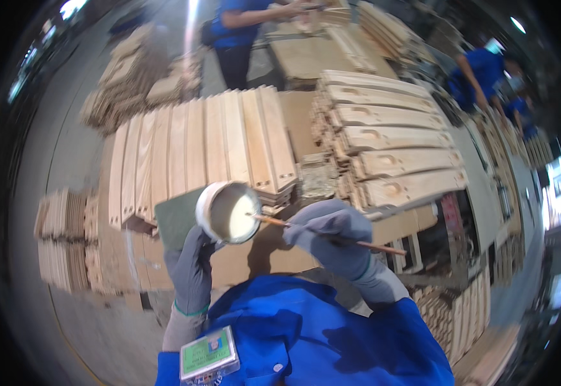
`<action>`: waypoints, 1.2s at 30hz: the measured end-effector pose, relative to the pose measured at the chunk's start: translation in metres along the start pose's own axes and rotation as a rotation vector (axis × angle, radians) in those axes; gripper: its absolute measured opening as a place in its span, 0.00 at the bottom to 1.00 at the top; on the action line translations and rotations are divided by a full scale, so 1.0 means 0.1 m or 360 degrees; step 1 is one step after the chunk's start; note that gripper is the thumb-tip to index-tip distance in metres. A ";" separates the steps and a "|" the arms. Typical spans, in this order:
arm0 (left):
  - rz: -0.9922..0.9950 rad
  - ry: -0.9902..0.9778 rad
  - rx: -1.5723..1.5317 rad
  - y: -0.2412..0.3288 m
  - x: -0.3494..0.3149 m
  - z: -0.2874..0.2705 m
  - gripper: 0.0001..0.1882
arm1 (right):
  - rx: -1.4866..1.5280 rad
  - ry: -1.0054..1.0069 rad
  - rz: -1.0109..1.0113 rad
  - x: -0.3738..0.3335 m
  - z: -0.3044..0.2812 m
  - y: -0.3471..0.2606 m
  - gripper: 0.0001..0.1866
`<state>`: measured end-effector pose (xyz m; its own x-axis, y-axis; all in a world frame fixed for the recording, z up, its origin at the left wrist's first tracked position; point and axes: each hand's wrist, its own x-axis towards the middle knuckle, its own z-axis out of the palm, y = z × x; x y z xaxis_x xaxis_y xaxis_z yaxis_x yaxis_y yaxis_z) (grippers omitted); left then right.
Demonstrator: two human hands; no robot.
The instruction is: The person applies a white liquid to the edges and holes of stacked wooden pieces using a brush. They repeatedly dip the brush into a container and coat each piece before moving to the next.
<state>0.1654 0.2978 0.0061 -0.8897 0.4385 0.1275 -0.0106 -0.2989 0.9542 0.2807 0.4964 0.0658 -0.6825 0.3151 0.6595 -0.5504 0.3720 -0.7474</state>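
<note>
Both hands wear grey gloves. The left hand is clamped on a small round white tub, gripping it from below and at its near side; the tub is held tilted toward the person and contains a pale cream liquid. A flat dark green card or pad sits just behind the left hand, touching the tub's left side; whether the same hand holds it cannot be told. The right hand is closed around a thin wooden-handled brush, which runs roughly level across the hand. The brush's tip lies inside the tub, at the right of its rim, and the handle end projects out past the right hand. The two hands are apart, linked only by the brush reaching into the tub. Beyond the left hand, a row of pale wooden slats stands on edge on the bench. Beyond the right hand, a stack of slotted wooden boards lies flat, stepped toward the far side. Further bundles of timber pieces lie well to the left of the left hand, on the floor. A person in a blue top stands on the far side of the bench, and another in blue is at the far right.
</note>
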 end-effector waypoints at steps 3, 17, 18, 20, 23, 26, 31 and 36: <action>-0.0156 -0.0043 -0.0188 -0.05 -0.04 -0.09 0.11 | -0.0474 0.0149 -0.0115 -0.14 0.00 -0.17 0.16; -0.0360 -0.0256 -0.0346 -0.24 -0.29 0.23 0.13 | -0.0701 0.0698 0.0286 -0.81 -0.38 -0.71 0.07; -0.0397 -0.0283 -0.0399 -0.20 -0.28 0.31 0.13 | -0.0715 0.0764 0.0251 -0.84 -0.47 -0.67 0.07; -0.0476 -0.0336 -0.0508 -0.16 -0.22 0.52 0.13 | -0.0914 0.0721 0.0290 -0.85 -0.70 -0.66 0.05; -0.0260 -0.0351 -0.0368 -0.33 -0.14 0.77 0.14 | -0.0886 0.0622 0.0285 -0.81 -1.20 -0.56 0.06; -0.0032 -0.0371 -0.0159 -0.60 -0.06 1.20 0.15 | -0.0351 0.0689 0.0304 -0.80 -1.77 -0.32 0.10; -0.0190 -0.0300 -0.0142 -0.98 -0.04 2.36 0.17 | -0.0102 0.0449 -0.0027 -0.77 -2.94 0.16 0.15; 0.0167 -0.0244 -0.0015 -1.55 0.05 3.28 0.15 | 0.0231 0.0322 0.0760 -0.43 -4.20 0.00 0.21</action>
<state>0.3119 0.6245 -0.0528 -0.8059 0.5286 0.2666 0.0736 -0.3574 0.9310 0.5119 0.8493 0.0715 -0.7746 0.5870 0.2353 -0.2724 0.0261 -0.9618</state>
